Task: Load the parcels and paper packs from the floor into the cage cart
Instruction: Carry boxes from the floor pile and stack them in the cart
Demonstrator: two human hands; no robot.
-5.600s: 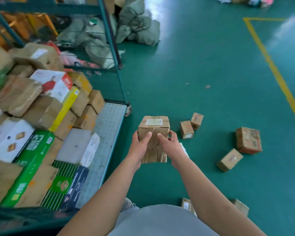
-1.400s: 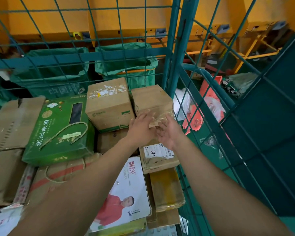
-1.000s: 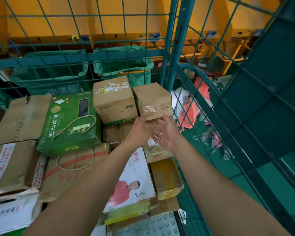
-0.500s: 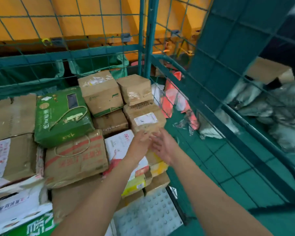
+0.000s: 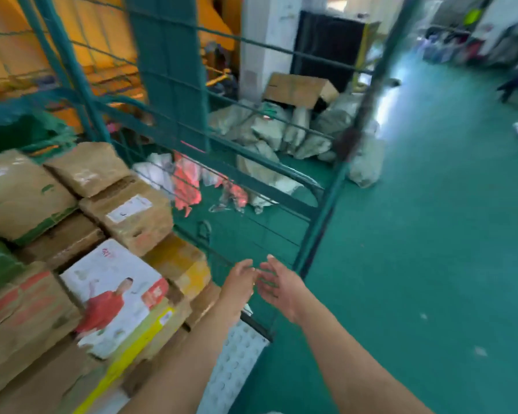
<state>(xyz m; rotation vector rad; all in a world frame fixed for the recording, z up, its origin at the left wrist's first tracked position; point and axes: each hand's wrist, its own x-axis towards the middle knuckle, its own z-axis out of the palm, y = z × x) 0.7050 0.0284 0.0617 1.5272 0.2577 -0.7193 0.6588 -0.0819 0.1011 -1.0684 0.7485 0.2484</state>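
Now both hands empty: left hand (image 5: 240,282) and right hand (image 5: 277,283) held loose, fingers relaxed, beside cart (image 5: 320,216). Parcels (image 5: 132,215) stacked tight inside, presumably for stability. Floor parcels not seen.

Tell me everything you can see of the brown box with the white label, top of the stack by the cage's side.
The labelled box is brown cardboard, creased and worn, with a white label on top and faint red print on its front. It lies slightly tilted in the cage cart, on other parcels, against a plain brown box behind. No hand touches it.
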